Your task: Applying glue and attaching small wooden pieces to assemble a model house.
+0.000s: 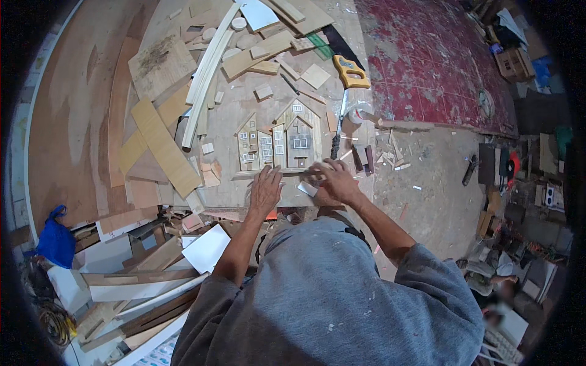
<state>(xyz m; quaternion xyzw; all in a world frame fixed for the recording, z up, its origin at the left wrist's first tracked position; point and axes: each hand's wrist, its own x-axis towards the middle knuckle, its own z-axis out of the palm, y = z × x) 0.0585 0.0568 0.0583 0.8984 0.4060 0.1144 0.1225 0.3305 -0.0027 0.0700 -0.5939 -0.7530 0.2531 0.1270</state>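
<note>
A small wooden house model [281,141] with peaked roofs and white window frames lies on the worktable [226,189] in front of me. Along its lower edge runs a thin wooden strip [244,175]. My left hand [265,188] rests flat by that edge, fingers stretched out and fingertips touching or very near the strip. Over the model's lower right corner is my right hand [339,183], its fingers spread, bent and slightly blurred; nothing shows in them. A small whitish flat piece [307,188] lies between the hands, close to the right one.
A handsaw with a yellow handle [351,73] lies right of the model, near a round container [360,113]. Wood offcuts [259,58] and long pale strips [209,76] cover the table's far and left parts. Scrap boards [143,274] are piled at lower left.
</note>
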